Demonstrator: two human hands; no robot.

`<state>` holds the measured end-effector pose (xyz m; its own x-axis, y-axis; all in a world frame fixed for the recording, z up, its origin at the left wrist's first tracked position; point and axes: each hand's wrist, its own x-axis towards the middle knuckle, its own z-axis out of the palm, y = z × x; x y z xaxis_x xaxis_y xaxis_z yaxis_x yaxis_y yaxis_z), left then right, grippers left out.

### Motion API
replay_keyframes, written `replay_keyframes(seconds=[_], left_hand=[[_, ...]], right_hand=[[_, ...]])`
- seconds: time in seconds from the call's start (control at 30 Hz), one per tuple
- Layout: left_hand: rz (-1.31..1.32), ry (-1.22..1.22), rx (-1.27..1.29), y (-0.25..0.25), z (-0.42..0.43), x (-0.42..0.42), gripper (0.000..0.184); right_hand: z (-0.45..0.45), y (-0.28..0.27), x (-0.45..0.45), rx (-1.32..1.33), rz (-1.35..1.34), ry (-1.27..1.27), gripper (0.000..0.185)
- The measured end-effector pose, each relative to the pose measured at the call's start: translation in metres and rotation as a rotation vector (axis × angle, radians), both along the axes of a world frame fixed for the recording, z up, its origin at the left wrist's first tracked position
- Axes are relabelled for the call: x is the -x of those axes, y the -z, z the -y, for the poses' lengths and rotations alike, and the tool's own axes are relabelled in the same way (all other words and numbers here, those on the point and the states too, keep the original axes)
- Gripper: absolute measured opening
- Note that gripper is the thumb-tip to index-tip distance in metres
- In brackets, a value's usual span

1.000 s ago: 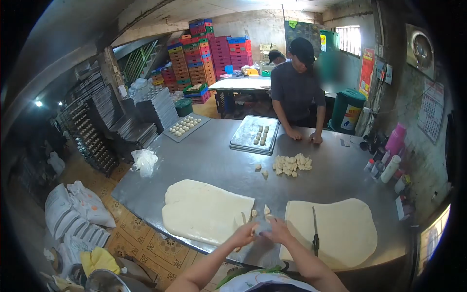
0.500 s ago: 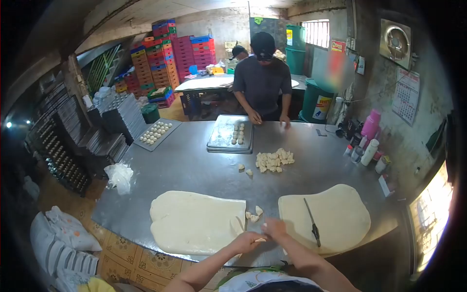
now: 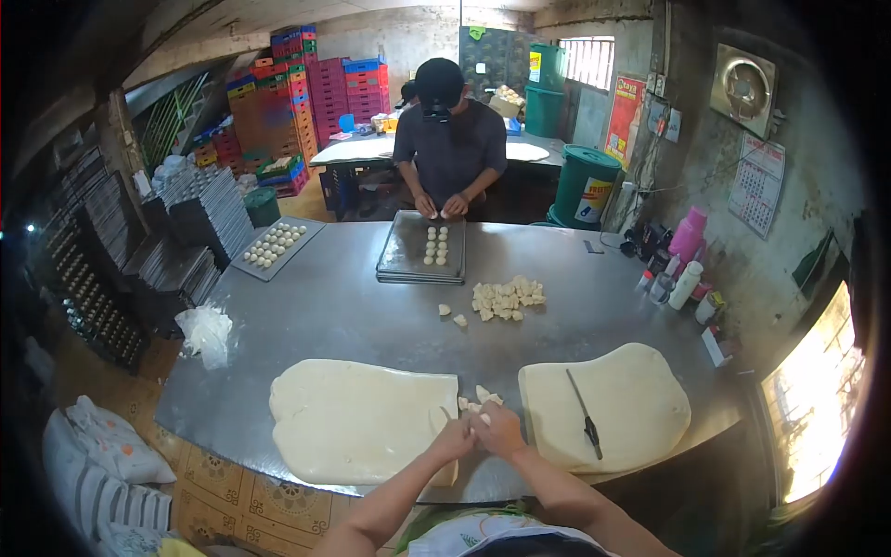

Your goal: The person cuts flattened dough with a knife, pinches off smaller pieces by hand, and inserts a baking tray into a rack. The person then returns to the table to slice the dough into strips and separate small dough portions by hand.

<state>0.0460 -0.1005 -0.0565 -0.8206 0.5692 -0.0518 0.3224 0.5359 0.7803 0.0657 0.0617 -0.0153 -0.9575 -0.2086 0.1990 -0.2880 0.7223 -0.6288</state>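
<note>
Two flat slabs of dough lie on the metal table, a left slab (image 3: 353, 422) and a right slab (image 3: 608, 399) with a knife (image 3: 585, 413) resting on it. Between them, at the left slab's right edge, my left hand (image 3: 452, 439) is closed; what it holds is too small to make out. My right hand (image 3: 498, 431) is closed beside it, fingers curled by a pale bit of dough. Just beyond both hands sit several small dough pieces (image 3: 483, 396). A larger pile of cut pieces (image 3: 508, 298) lies farther up the table.
Across the table a person (image 3: 449, 139) in a black cap has both hands at a tray (image 3: 399, 251) with rows of dough balls. Another tray of balls (image 3: 276, 245) and white flour (image 3: 206, 332) are at the left; bottles (image 3: 685, 285) stand at the right.
My hands have come together near the small dough pieces, which have grown in number. The other person's hands have moved to the tray. The view has shifted.
</note>
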Motion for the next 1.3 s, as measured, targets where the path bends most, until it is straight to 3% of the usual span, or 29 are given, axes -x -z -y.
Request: replay_keyframes(seconds=[0.03, 0.07, 0.17, 0.23, 0.3, 0.33, 0.43, 0.47, 0.57, 0.6, 0.63, 0.7, 0.73, 0.77, 0.83, 0.87, 0.9, 0.97, 1.0, 1.1, 1.13, 1.17, 1.23, 1.3], left_hand=[[-0.061, 0.019, 0.226, -0.003, -0.005, -0.008, 0.047], [-0.058, 0.012, 0.230, -0.005, -0.006, -0.016, 0.047], [-0.101, 0.155, -0.310, -0.017, -0.001, -0.031, 0.047], [-0.165, 0.029, -0.259, 0.002, 0.001, -0.013, 0.045], [-0.266, -0.185, -0.148, 0.015, 0.003, -0.005, 0.041], [-0.271, -0.180, -0.137, 0.015, -0.004, -0.003, 0.041], [-0.706, -0.199, -0.434, -0.020, -0.035, -0.003, 0.040], [-0.689, -0.199, -0.419, -0.015, -0.035, -0.012, 0.040], [0.098, -0.280, -0.351, -0.012, -0.032, -0.009, 0.041], [0.094, -0.277, -0.348, -0.010, -0.038, -0.010, 0.041], [0.029, -0.169, -0.077, -0.014, -0.045, -0.016, 0.042], [-0.095, 0.049, 0.464, -0.023, -0.054, -0.034, 0.043], [-0.104, 0.057, 0.471, -0.040, -0.057, -0.038, 0.043], [-0.018, 0.022, 0.277, -0.058, -0.059, -0.045, 0.043], [0.163, -0.058, -0.118, -0.082, -0.059, -0.056, 0.042], [0.159, -0.047, -0.117, -0.071, -0.058, -0.050, 0.042], [-0.030, -0.126, -0.186, -0.044, -0.054, -0.043, 0.042], [-0.418, -0.269, -0.343, -0.014, -0.055, -0.021, 0.042], [-0.419, -0.239, -0.353, -0.010, -0.055, -0.009, 0.042], [-0.443, -0.131, -0.478, -0.010, -0.049, -0.001, 0.044], [-0.441, -0.118, -0.492, -0.004, -0.045, 0.003, 0.044], [-0.279, -0.085, -0.335, 0.006, -0.040, 0.003, 0.046], [0.029, -0.006, -0.012, 0.010, -0.036, 0.009, 0.049], [-0.023, 0.123, 0.056, -0.003, -0.027, 0.000, 0.049]], right_hand=[[-0.004, 0.004, 0.002, -0.114, 0.146, 0.101, 0.028], [-0.007, 0.009, 0.004, -0.223, 0.290, 0.202, 0.028], [-0.041, 0.047, 0.006, -0.226, 0.154, 0.205, 0.028], [-0.049, 0.046, 0.009, -0.227, 0.080, 0.192, 0.028], [-0.038, 0.049, 0.006, -0.023, -0.079, -0.066, 0.031], [-0.036, 0.045, 0.008, 0.076, -0.169, -0.187, 0.033], [-0.038, 0.012, 0.010, 0.166, -0.160, -0.242, 0.035], [-0.037, 0.012, 0.000, 0.213, -0.135, -0.279, 0.036], [-0.040, 0.016, -0.004, 0.245, -0.132, -0.116, 0.038], [-0.044, 0.016, -0.002, 0.250, -0.132, -0.037, 0.038], [-0.052, 0.026, 0.003, 0.255, -0.135, -0.036, 0.038], [-0.074, 0.063, 0.018, -0.079, 0.059, -0.042, 0.042], [-0.082, 0.068, 0.024, -0.243, 0.151, -0.036, 0.044], [-0.085, 0.077, 0.021, -0.233, 0.153, -0.027, 0.044], [-0.088, 0.075, 0.005, -0.215, -0.059, 0.059, 0.048], [-0.088, 0.068, 0.001, -0.210, -0.173, 0.108, 0.050], [-0.084, 0.062, -0.007, -0.211, -0.167, 0.125, 0.050], [-0.071, 0.044, -0.009, 0.014, -0.210, -0.115, 0.051], [-0.065, 0.035, -0.006, 0.126, -0.237, -0.231, 0.051], [-0.053, 0.021, -0.006, 0.307, -0.046, -0.169, 0.051], [-0.051, 0.016, -0.003, 0.394, 0.035, -0.150, 0.051], [-0.047, 0.015, -0.003, 0.385, 0.031, -0.129, 0.051], [-0.041, 0.015, -0.005, 0.187, 0.075, 0.124, 0.047], [-0.037, 0.024, -0.005, 0.089, 0.105, 0.263, 0.046]])
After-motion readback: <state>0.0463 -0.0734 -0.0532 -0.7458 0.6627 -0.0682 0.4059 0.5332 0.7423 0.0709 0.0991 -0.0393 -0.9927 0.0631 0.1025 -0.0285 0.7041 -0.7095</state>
